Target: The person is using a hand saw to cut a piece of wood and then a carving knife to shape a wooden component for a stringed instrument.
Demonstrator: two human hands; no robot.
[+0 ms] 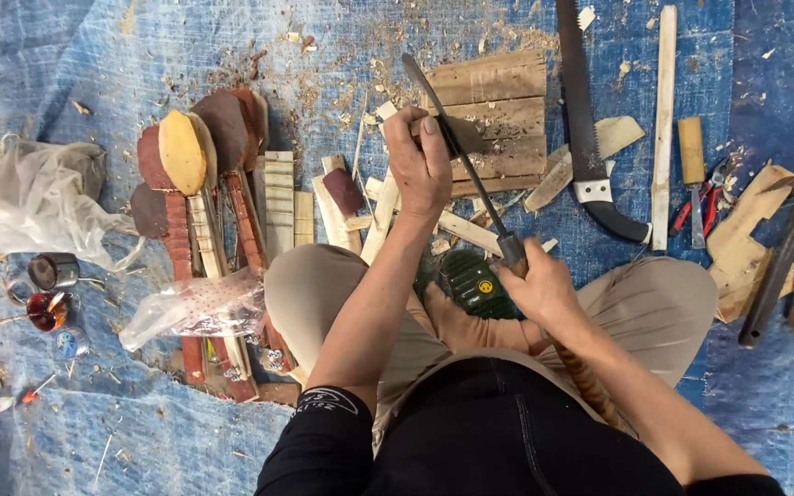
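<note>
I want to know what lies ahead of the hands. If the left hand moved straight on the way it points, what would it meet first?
The left hand points up-frame, so it would probably first meet the slatted wooden board lying just beyond it, though height above it is unclear.

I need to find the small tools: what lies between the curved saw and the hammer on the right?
In the head view, between saw and hammer: a long pale slat, a wooden-handled chisel and red-handled pliers.

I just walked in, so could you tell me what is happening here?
A person sits cross-legged on a blue tarp. The right hand grips the handle of a long file; the left hand holds a small dark wood piece against it. Paddle-shaped wooden pieces lie to the left, a saw and a hammer to the right.
</note>
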